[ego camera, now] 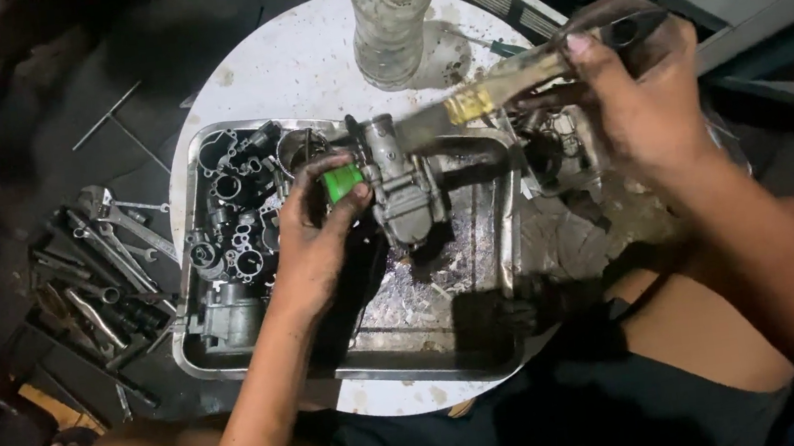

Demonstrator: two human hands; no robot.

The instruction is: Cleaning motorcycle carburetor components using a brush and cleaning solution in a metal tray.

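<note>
Head cam looks down on a metal tray (203, 360) sitting on a round white desk (299, 60). The left hand (314, 237) has its grip clenched around a carburetor (400, 188) with a green cap, holding it over the tray's middle. The right hand (636, 91) is grasping a paintbrush (482, 94), bristles touching the carb's top. That carb looks like heavy cast metal, stiff, probably greasy and slippery, so grabbing the body rather than the small fittings seems smart. Wrenches (111, 246) lie on the floor nearby.
</note>
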